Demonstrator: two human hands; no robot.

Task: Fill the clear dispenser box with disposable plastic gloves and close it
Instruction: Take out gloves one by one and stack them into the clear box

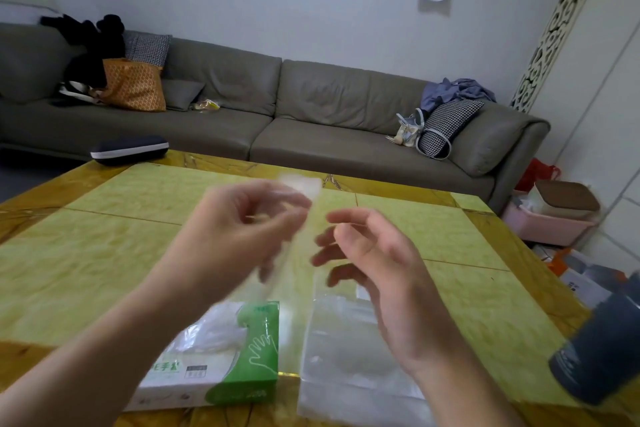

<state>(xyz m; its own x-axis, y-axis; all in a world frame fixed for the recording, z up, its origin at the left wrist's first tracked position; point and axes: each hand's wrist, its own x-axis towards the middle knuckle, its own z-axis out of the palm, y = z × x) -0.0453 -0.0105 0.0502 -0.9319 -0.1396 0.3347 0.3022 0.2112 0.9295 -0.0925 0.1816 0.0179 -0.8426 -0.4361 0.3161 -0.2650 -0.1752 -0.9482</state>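
Clearly flimsy and slippery, the plastic glove [294,246] dangles over the surface [104,253], pinched by the left hand [239,232]; right hand [374,260] loosely open, empty. Best gripped at its cuff.

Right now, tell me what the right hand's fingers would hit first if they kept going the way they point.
Probably the clear plastic glove hanging from the left hand; the right hand points left toward it, though blur hides depth.

Green-white glove box [221,364] lies beside flat clear gloves [349,350].
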